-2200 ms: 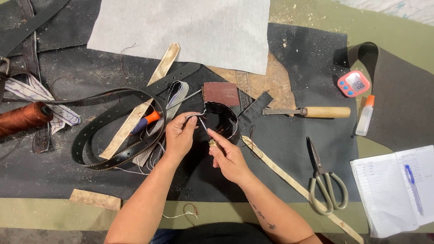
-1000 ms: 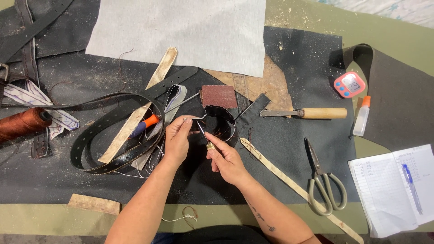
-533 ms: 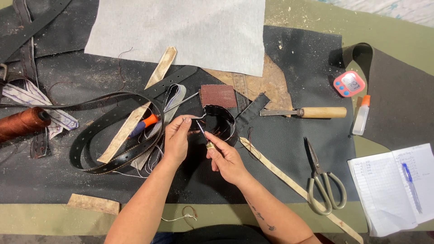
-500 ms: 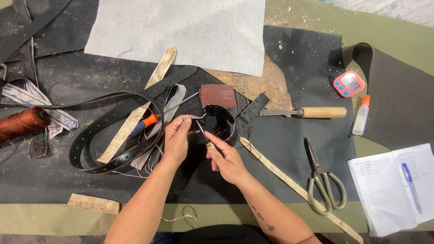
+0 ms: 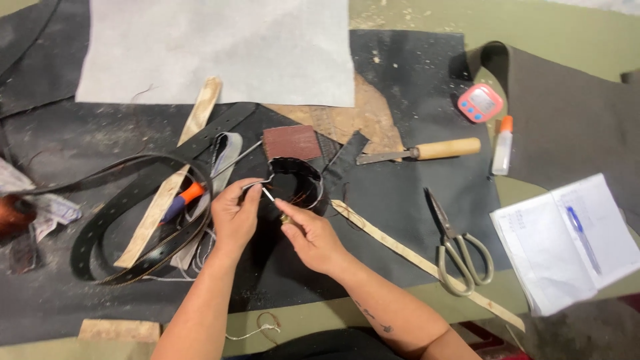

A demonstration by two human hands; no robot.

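Left hand (image 5: 235,213) pinched curled black leather strap (image 5: 297,175); right hand (image 5: 313,235) gripped thin metal awl (image 5: 272,200) against it; scissors (image 5: 457,247) lay apart on surface (image 5: 427,20).

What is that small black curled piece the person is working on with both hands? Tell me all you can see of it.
The curled black strip looks like leather, bent into an open loop standing on edge on the dark mat, with small notches or holes along its upper rim. The left hand pinches its left end; the right hand points a thin metal tool at that spot. Reddish thread shows inside the loop.
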